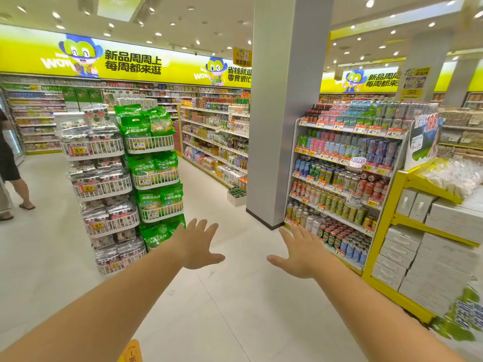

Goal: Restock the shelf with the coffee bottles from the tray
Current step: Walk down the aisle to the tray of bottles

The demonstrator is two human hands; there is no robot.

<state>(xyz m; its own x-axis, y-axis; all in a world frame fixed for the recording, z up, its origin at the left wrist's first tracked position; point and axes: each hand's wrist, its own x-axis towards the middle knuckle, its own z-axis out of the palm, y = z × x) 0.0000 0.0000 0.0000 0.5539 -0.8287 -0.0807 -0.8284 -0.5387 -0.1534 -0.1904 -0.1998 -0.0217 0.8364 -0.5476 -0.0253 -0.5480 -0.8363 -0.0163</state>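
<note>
Store aisle, pale floor point(235, 296): pre-pick stage, nothing picked up yet.
Left hand point(198, 244) at 11 and right hand point(300, 253) at 1, both spread wide, palms down, touching nothing. I can't confirm the tray. A small white box of bottles point(236, 195) sits on the floor at 12, at the foot of the pillar point(282, 126); it may be it, but it's too small to read. There's a drinks shelf point(339, 178) at 2. My read: walk to 12, verify it's coffee, then grip a bottle or the box.

I see open floor point(209, 296) ahead; snack rack point(122, 184) crowds left, pillar point(282, 126) and drinks shelf point(339, 178) right.
</note>
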